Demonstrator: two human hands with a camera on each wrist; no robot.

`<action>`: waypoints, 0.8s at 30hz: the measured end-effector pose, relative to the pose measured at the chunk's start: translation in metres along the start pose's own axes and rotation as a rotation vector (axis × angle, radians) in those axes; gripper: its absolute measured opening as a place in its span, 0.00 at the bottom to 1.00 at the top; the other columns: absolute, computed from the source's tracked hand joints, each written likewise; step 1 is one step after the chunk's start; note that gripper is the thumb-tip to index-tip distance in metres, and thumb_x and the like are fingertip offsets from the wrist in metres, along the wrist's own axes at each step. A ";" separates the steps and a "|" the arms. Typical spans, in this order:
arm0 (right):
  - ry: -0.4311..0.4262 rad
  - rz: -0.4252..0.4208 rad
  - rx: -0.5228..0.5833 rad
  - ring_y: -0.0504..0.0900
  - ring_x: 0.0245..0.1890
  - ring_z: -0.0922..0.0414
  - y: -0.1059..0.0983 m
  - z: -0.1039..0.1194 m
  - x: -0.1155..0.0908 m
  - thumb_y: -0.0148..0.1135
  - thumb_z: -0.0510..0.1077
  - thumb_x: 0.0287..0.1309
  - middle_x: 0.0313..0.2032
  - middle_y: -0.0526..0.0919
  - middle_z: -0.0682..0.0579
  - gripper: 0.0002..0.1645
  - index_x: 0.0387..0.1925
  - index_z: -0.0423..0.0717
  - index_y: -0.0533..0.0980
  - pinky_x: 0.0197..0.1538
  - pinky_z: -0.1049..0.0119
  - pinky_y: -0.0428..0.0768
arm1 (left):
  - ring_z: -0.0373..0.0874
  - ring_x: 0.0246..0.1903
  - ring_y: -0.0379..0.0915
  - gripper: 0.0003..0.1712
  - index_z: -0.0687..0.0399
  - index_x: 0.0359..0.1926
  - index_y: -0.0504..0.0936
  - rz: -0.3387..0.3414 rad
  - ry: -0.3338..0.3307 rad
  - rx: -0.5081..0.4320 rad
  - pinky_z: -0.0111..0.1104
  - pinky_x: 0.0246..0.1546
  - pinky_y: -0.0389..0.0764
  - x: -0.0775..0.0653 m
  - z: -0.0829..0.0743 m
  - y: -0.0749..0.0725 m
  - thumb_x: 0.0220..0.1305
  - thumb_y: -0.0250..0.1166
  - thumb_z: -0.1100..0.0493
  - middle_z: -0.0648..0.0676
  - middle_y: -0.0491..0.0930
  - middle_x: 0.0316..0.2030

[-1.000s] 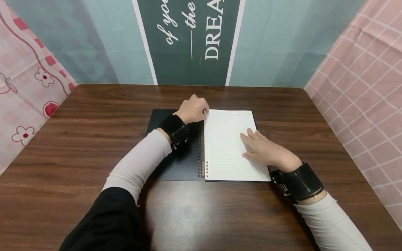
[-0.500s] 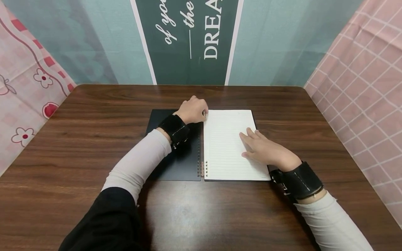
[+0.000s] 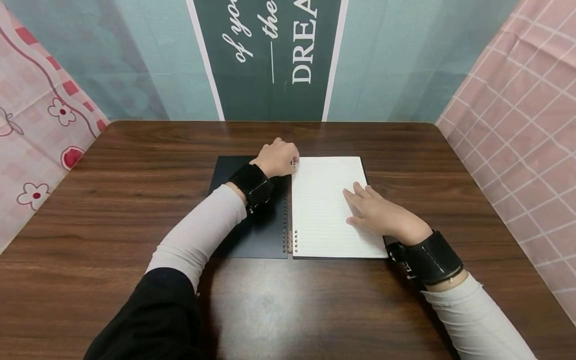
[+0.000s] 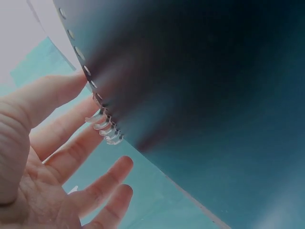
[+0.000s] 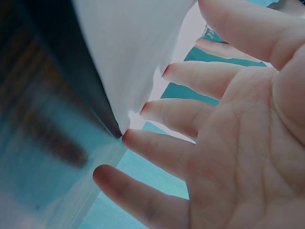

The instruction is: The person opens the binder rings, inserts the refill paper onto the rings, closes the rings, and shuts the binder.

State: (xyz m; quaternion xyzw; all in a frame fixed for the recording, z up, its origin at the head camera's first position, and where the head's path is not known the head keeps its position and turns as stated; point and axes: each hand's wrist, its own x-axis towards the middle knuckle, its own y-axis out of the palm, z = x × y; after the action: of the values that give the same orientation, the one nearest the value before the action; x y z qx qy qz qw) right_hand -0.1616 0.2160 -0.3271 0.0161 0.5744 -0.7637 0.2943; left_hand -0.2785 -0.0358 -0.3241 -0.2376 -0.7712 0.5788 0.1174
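An open notebook lies on the table, its black cover (image 3: 258, 240) on the left and white lined pages (image 3: 324, 200) on the right. At the far end of the spine, my left hand (image 3: 276, 157) pinches the clear binding rings (image 4: 107, 126) between thumb and fingers. In the left wrist view these rings pass through holes at one end of the dark cover edge, while other holes show bare. Ring finger and little finger stand apart from the cover. My right hand (image 3: 378, 215) rests with spread fingers on the right part of the page; its fingertips touch the paper.
Around the notebook spreads a brown wooden table (image 3: 135, 200). A blue-green cloth (image 3: 382, 65) with lettering hangs behind its far edge. Pink patterned cloths flank it, a flowered one (image 3: 40, 130) left and a checked one (image 3: 531, 125) right.
Both hands and the notebook stay practically in place. Only a slight shift of the head view shows.
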 end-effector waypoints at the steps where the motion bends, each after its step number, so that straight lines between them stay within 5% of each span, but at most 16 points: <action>1: -0.001 -0.001 -0.001 0.39 0.75 0.27 0.000 0.000 0.000 0.54 0.45 0.71 0.75 0.41 0.26 0.41 0.76 0.34 0.50 0.72 0.34 0.47 | 0.54 0.54 0.67 0.13 0.54 0.47 0.87 0.003 0.004 -0.001 0.52 0.53 0.71 0.000 0.000 0.000 0.65 0.59 0.63 0.54 0.83 0.51; 8: -0.013 -0.013 -0.010 0.41 0.74 0.25 -0.001 -0.002 -0.001 0.55 0.46 0.71 0.74 0.43 0.25 0.41 0.75 0.33 0.51 0.72 0.33 0.49 | 0.51 0.48 0.69 0.11 0.53 0.47 0.87 0.015 0.031 -0.027 0.46 0.44 0.71 -0.003 0.004 -0.001 0.67 0.61 0.63 0.53 0.83 0.48; 24: -0.033 -0.035 -0.004 0.45 0.72 0.24 -0.003 -0.001 -0.001 0.59 0.47 0.68 0.73 0.47 0.23 0.41 0.75 0.37 0.56 0.70 0.32 0.52 | 0.53 0.57 0.66 0.11 0.50 0.48 0.87 0.028 0.040 -0.012 0.52 0.54 0.70 -0.003 0.008 0.000 0.69 0.61 0.60 0.52 0.82 0.53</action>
State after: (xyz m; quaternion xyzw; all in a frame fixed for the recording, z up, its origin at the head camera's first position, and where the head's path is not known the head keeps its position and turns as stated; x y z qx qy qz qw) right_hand -0.1627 0.2181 -0.3250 -0.0072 0.5713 -0.7677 0.2904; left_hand -0.2798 -0.0436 -0.3260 -0.2605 -0.7686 0.5711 0.1233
